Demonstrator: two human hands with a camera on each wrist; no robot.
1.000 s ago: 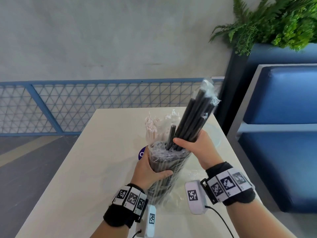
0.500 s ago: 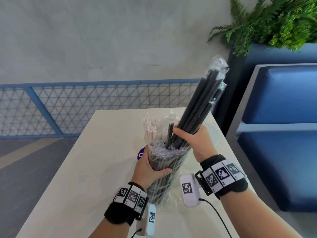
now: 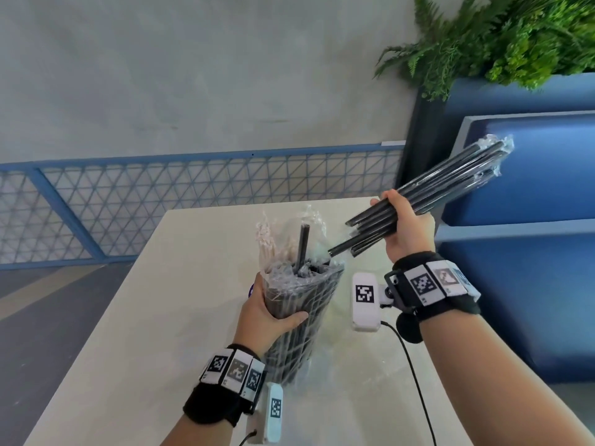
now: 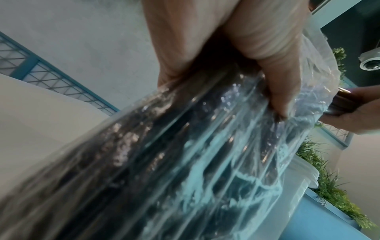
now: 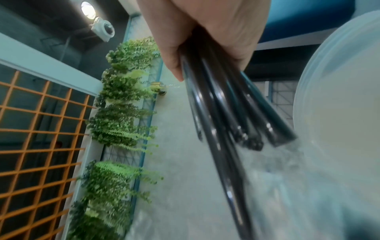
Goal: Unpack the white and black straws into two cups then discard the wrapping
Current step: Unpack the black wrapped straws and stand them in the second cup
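Right hand fisted round a bunch of black straws, tilted, clear of the pack and up-right of it. Left hand wraps the clear wrapping mid-height, upright on the bench, more black straws inside, one sticking up. White straws just behind.

A grey plaster wall is seen at the back. Along its lower part a blue railing with triangular wire mesh is mounted. A pale cream counter is placed in front of it, and a dark grey floor with a lighter stripe is seen to the left. On the right a blue padded bench is placed, and green ferns are set above it. An orange grid panel and a dome camera beside a round lamp are shown in the right wrist view.
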